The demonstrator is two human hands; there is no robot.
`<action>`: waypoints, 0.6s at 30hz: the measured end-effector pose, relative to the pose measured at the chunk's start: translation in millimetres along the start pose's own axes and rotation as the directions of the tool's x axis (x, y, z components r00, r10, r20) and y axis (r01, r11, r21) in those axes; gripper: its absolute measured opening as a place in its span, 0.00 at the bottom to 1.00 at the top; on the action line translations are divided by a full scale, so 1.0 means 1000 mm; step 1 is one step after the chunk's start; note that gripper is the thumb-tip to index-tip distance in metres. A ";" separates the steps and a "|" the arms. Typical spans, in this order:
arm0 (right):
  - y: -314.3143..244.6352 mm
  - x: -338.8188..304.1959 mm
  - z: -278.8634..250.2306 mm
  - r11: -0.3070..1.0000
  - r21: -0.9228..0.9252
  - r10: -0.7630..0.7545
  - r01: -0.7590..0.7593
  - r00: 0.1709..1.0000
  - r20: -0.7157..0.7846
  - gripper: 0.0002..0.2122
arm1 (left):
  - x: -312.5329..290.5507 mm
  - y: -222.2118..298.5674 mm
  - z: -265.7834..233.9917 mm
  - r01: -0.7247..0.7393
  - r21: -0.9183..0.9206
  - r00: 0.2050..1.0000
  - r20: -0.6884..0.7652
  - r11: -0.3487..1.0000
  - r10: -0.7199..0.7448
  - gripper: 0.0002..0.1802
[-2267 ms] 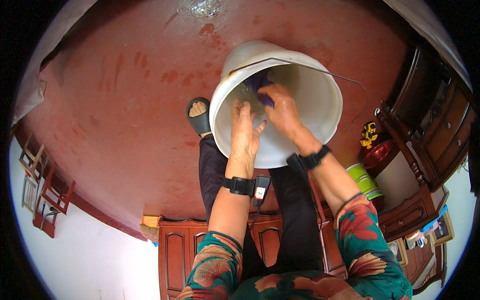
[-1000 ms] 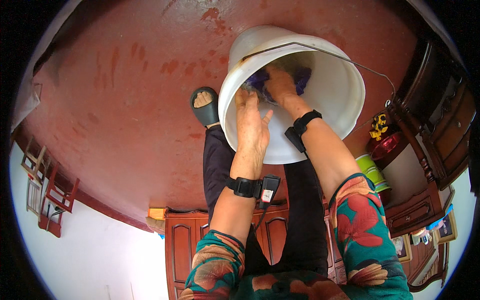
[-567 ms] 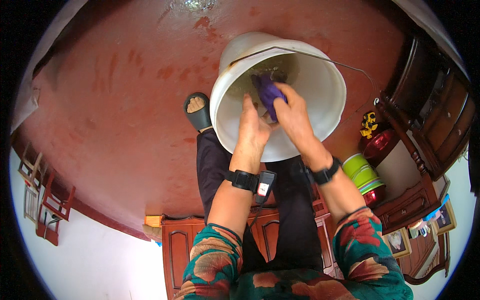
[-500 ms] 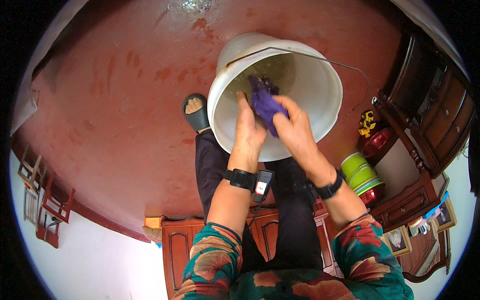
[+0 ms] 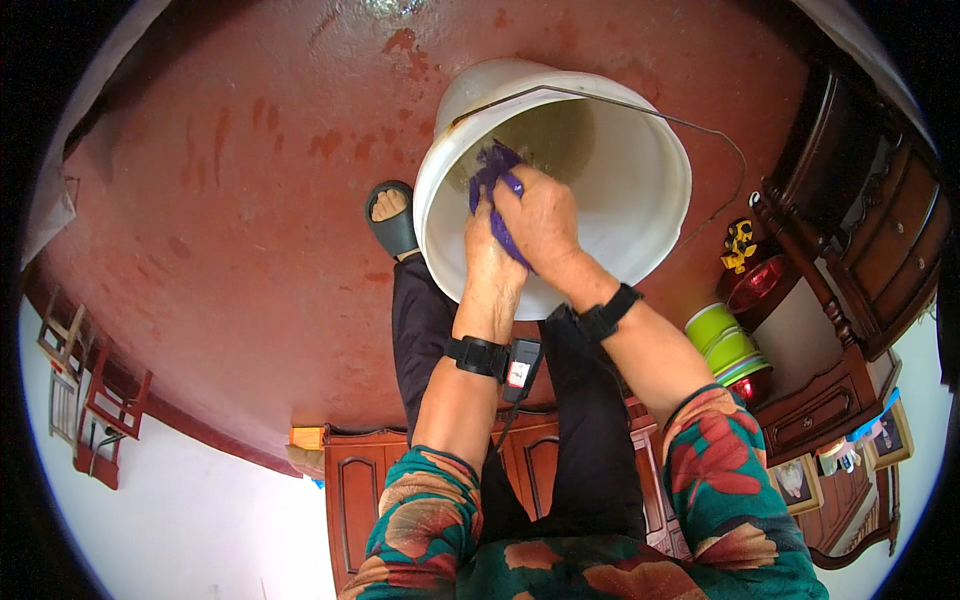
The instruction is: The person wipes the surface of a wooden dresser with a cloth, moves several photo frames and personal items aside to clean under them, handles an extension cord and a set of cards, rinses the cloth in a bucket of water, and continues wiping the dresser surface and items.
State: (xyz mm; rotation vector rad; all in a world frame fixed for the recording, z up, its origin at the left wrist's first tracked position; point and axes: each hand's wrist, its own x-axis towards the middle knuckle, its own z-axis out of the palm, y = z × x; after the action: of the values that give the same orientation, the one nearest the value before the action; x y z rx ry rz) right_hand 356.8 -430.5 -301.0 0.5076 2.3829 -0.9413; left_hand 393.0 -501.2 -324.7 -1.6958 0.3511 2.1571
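A wet-looking purple cloth (image 5: 496, 162) is bunched between my two hands, inside a large white bucket (image 5: 640, 215) with murky water at its bottom. My right hand (image 5: 543, 215) is closed around the cloth from above, its knuckles uppermost. Beneath and beside it, my left hand (image 5: 490, 250) presses against the same cloth; its fingers are partly covered by the folds and the other hand. The bucket's thin wire handle (image 5: 640, 105) lies across the far side of the rim.
My sandalled foot (image 5: 390, 212) stands left of the bucket on the wet-spotted red floor (image 5: 250, 250). To the right are a green bucket (image 5: 718, 335), a yellow toy (image 5: 738, 246) and dark wooden furniture (image 5: 890, 230). Small wooden chairs (image 5: 110, 410) stand at far left.
My right hand has moved left and inward, bringing the cloth against my left hand. The hands, apart before, are now together, and the cloth is more bunched.
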 end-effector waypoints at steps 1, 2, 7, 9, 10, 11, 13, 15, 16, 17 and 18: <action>0.009 0.008 0.002 0.999 -0.019 0.044 -0.044 0.999 0.016 0.11 | -0.004 -0.002 0.011 -0.026 0.105 0.996 -0.087 0.994 0.036 0.18; 0.016 0.017 0.002 0.995 -0.062 0.083 -0.082 0.996 0.009 0.11 | -0.008 -0.005 0.020 -0.026 0.170 0.990 -0.131 0.985 0.048 0.19; 0.073 0.055 -0.005 0.994 0.046 0.106 -0.096 0.931 -0.349 0.14 | -0.024 -0.010 0.040 -0.353 0.339 0.935 0.088 0.872 0.344 0.26; 0.078 0.060 -0.010 0.992 0.041 0.129 -0.123 0.904 -0.407 0.17 | -0.025 0.002 0.041 -0.329 0.430 0.939 0.056 0.841 0.339 0.31; 0.077 0.063 -0.010 0.962 -0.068 0.227 -0.266 0.911 -0.344 0.19 | -0.025 0.007 0.041 -0.305 0.515 0.940 0.031 0.801 0.339 0.37; 0.075 0.065 -0.008 0.901 -0.185 0.331 -0.391 0.899 -0.289 0.22 | -0.026 0.009 0.040 -0.305 0.519 0.940 0.028 0.799 0.341 0.37; 0.070 0.063 0.002 0.892 -0.354 0.209 -0.282 0.951 -0.230 0.25 | -0.028 0.011 0.037 -0.333 0.521 0.939 0.108 0.786 0.326 0.43; 0.064 0.063 0.015 0.850 -0.504 0.091 -0.153 0.985 -0.146 0.28 | -0.027 0.013 0.034 -0.278 0.507 0.955 0.057 0.816 0.291 0.43; 0.064 0.063 0.023 0.818 -0.572 -0.035 0.053 0.998 0.042 0.29 | -0.027 0.014 0.033 -0.224 0.488 0.968 0.012 0.844 0.251 0.42; 0.073 0.064 0.030 0.754 -0.603 -0.145 0.260 0.962 0.232 0.29 | -0.027 0.012 0.034 -0.225 0.488 0.968 0.013 0.843 0.251 0.42; 0.084 0.068 0.039 0.715 -0.639 -0.168 0.282 0.957 0.235 0.29 | -0.026 0.009 0.035 -0.192 0.483 0.975 -0.002 0.854 0.220 0.41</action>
State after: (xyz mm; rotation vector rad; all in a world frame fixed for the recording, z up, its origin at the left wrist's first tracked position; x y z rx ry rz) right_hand 358.3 -390.7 -408.8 -0.1453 2.4466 -0.1398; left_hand 363.5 -498.6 -291.3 -1.4807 1.0371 1.9384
